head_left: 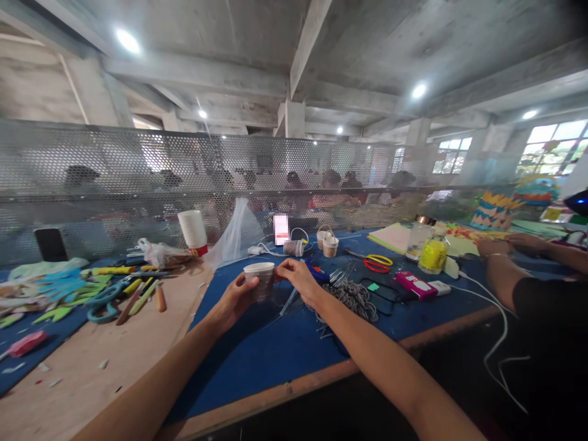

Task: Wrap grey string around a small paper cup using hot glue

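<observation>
My left hand [237, 297] is wrapped round a small paper cup [260, 279] with a white rim and a greyish, banded side, held above the blue table mat. The thumb presses on the side facing me. At the cup's right edge, the fingers of my right hand [296, 277] are pinched together; what lies between them is too small to make out. A tangled heap of grey cord [353, 300] lies on the mat beneath my right forearm. Farther back, a cord-wrapped cup [293, 247] lies on its side, and small cups with handles [329, 246] stand to its right.
A lit phone [281, 229] leans behind the cups. Scissors [377, 263], a purple box [416, 285] and glass jars [433, 254] lie or stand to the right, near another person's arm [500, 275]. Stacked white cups [192, 228] and blue-handled scissors [105, 303] are left. A perforated screen [138, 159] stands behind.
</observation>
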Action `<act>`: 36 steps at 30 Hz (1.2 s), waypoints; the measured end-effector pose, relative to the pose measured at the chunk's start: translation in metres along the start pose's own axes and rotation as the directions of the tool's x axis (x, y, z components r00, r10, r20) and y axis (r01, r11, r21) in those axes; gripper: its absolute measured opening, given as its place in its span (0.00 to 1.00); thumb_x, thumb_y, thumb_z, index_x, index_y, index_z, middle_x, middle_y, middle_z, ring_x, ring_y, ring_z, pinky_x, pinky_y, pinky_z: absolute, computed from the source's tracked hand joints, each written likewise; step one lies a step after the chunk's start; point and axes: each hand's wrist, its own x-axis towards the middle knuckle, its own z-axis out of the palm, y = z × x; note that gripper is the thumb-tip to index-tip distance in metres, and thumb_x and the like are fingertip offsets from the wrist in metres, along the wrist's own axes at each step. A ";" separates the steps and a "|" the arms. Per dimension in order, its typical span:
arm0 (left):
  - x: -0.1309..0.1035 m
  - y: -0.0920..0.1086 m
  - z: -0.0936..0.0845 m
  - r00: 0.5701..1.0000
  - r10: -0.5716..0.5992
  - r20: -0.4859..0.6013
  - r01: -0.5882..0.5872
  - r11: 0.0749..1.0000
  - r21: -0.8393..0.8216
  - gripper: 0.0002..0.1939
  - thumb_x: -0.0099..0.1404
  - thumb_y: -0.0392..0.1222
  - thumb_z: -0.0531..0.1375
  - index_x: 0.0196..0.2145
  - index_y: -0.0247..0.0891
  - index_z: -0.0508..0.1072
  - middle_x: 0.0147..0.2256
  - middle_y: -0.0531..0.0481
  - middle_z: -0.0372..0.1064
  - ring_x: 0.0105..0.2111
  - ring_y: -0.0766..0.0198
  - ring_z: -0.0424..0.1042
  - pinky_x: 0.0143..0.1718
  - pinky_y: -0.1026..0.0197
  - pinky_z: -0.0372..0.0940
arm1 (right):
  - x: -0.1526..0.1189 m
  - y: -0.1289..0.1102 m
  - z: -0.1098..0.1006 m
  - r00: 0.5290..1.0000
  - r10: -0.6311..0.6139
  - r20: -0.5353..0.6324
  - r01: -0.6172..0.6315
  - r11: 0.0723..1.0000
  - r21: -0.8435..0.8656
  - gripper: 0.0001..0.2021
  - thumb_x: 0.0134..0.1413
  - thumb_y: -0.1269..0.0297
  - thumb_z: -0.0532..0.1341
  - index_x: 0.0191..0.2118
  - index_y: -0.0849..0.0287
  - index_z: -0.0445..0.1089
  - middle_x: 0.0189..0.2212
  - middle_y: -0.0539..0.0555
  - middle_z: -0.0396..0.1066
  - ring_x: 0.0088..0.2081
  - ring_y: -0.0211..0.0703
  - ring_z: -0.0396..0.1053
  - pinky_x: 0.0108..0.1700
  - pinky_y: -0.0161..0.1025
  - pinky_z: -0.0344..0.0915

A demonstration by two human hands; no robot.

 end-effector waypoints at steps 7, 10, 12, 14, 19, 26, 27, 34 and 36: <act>-0.003 0.004 0.005 1.000 -0.006 -0.013 0.006 1.000 -0.004 0.27 0.64 0.46 0.71 0.58 0.36 0.78 0.55 0.37 0.79 0.54 0.45 0.78 0.56 0.49 0.68 | 0.001 0.002 -0.001 1.000 0.010 0.011 -0.011 0.999 0.038 0.13 0.45 0.57 0.74 0.27 0.57 0.72 0.26 0.48 0.75 0.33 0.43 0.75 0.47 0.43 0.73; -0.003 0.005 0.006 1.000 -0.009 -0.014 0.009 1.000 -0.014 0.26 0.64 0.46 0.71 0.57 0.35 0.78 0.54 0.37 0.80 0.53 0.44 0.79 0.55 0.50 0.69 | 0.001 0.002 0.000 1.000 0.016 0.016 -0.016 0.999 0.035 0.14 0.45 0.56 0.75 0.27 0.57 0.72 0.26 0.48 0.75 0.33 0.43 0.75 0.48 0.43 0.73; -0.003 0.005 0.005 1.000 -0.011 -0.007 0.011 1.000 -0.019 0.25 0.64 0.46 0.71 0.57 0.36 0.78 0.54 0.37 0.80 0.52 0.45 0.79 0.54 0.50 0.70 | 0.001 0.002 -0.001 1.000 0.018 0.017 -0.018 0.999 0.039 0.15 0.45 0.55 0.75 0.27 0.57 0.72 0.26 0.48 0.75 0.33 0.43 0.75 0.49 0.44 0.73; -0.003 0.004 0.004 1.000 -0.013 0.003 0.013 1.000 -0.021 0.25 0.65 0.46 0.71 0.57 0.36 0.78 0.54 0.37 0.80 0.52 0.45 0.79 0.54 0.51 0.70 | 0.001 0.003 -0.001 1.000 0.023 0.021 -0.024 0.998 0.061 0.16 0.43 0.54 0.76 0.27 0.57 0.72 0.26 0.47 0.75 0.33 0.43 0.75 0.49 0.44 0.73; -0.002 0.002 0.002 1.000 -0.018 0.017 0.018 1.000 -0.022 0.26 0.65 0.47 0.70 0.58 0.35 0.78 0.55 0.36 0.79 0.53 0.44 0.79 0.52 0.52 0.70 | 0.002 0.006 -0.002 0.999 0.027 0.033 -0.030 0.994 0.104 0.17 0.40 0.54 0.77 0.27 0.57 0.72 0.26 0.47 0.76 0.32 0.42 0.75 0.49 0.44 0.73; -0.002 0.004 0.004 1.000 -0.021 0.018 0.021 1.000 -0.019 0.24 0.66 0.48 0.70 0.56 0.34 0.79 0.54 0.36 0.80 0.51 0.45 0.80 0.53 0.51 0.70 | 0.000 0.004 -0.001 0.998 0.043 0.039 -0.046 0.994 0.095 0.15 0.43 0.55 0.76 0.27 0.57 0.72 0.27 0.48 0.76 0.33 0.42 0.75 0.49 0.43 0.72; -0.002 0.004 0.004 1.000 -0.023 0.018 0.023 1.000 -0.016 0.24 0.65 0.48 0.70 0.56 0.34 0.79 0.53 0.36 0.80 0.51 0.45 0.80 0.53 0.51 0.70 | 0.000 0.003 -0.001 0.998 0.048 0.037 -0.051 0.994 0.097 0.15 0.43 0.56 0.75 0.28 0.57 0.72 0.27 0.48 0.76 0.33 0.42 0.75 0.48 0.43 0.72; -0.003 0.005 0.003 0.998 -0.049 0.034 0.049 0.999 -0.009 0.26 0.66 0.50 0.69 0.58 0.36 0.79 0.54 0.37 0.80 0.53 0.44 0.78 0.55 0.50 0.69 | 0.000 0.004 0.000 0.998 0.053 0.034 -0.057 0.993 0.105 0.14 0.44 0.56 0.75 0.28 0.57 0.72 0.27 0.48 0.76 0.34 0.43 0.76 0.50 0.44 0.73; -0.003 0.006 0.003 0.997 -0.057 0.048 0.058 0.998 -0.018 0.26 0.67 0.51 0.67 0.59 0.37 0.78 0.54 0.37 0.80 0.55 0.44 0.77 0.55 0.50 0.68 | 0.000 0.003 0.000 0.998 0.047 0.046 -0.052 0.993 0.109 0.15 0.45 0.55 0.75 0.29 0.57 0.72 0.28 0.48 0.76 0.34 0.44 0.76 0.50 0.44 0.73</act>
